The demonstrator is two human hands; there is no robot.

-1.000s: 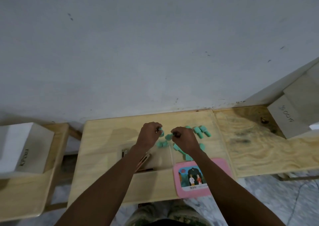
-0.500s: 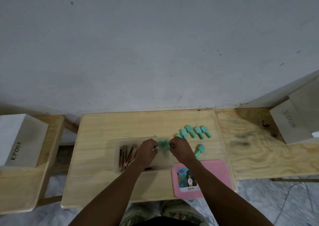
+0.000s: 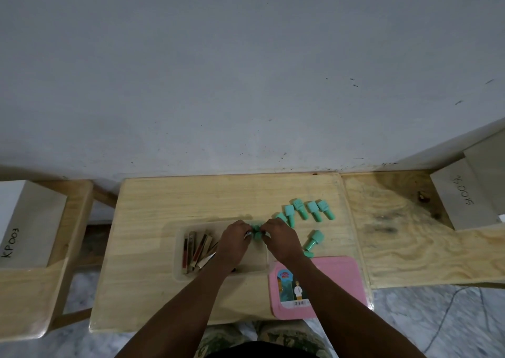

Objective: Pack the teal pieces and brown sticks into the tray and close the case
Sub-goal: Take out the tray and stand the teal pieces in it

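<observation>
Packing partway: brown sticks (image 3: 196,251) are lying in the tray (image 3: 179,271); left hand (image 3: 235,241) and right hand (image 3: 281,238) are pinching teal pieces (image 3: 256,232) over it; loose teal pieces (image 3: 308,211) are waiting near the table (image 3: 164,202) right edge, pink lid (image 3: 341,275) lying off.

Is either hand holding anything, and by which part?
Both: the left hand and right hand pinch teal pieces between them, one from each side, over the tray. Exact contact is hidden.

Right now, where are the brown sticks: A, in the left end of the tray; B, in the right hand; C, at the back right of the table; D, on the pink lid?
A: the sticks lie in the tray at its left end; the left hand and right hand hold teal pieces.
</observation>
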